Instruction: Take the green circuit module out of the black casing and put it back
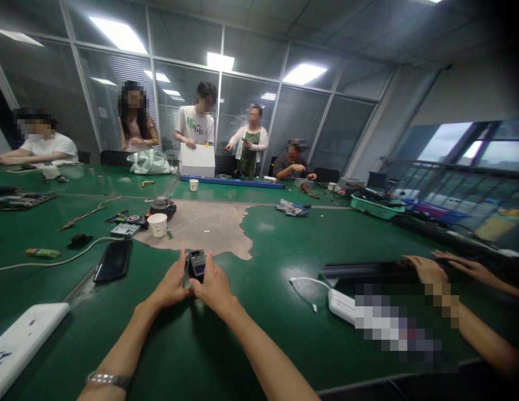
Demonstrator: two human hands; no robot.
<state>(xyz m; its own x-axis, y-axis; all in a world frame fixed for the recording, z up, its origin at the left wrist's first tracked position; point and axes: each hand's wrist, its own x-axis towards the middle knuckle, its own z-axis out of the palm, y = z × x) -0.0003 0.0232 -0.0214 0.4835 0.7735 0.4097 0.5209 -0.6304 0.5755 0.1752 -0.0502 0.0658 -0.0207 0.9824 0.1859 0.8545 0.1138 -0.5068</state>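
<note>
Between my two hands is a small black boxy device point(197, 263) with a grey upper face and a dark bluish patch on it. My left hand point(174, 283) grips its left side, thumb at the near end and fingers along the edge. On the opposite side my right hand point(214, 283) closes round it, the thumb meeting the left thumb. The device sits just above or on the green table point(259, 334); I cannot tell which. Its underside and lower sides are hidden by my fingers. A silver watch band is on my left wrist.
A black phone point(113, 260) and a white case point(27, 345) lie to the left. Ahead are a paper cup point(158, 224) and dismantled parts point(161, 206) by a bare brown patch. At right, another person's hands touch a long black bar point(368, 271). Several people are across the table.
</note>
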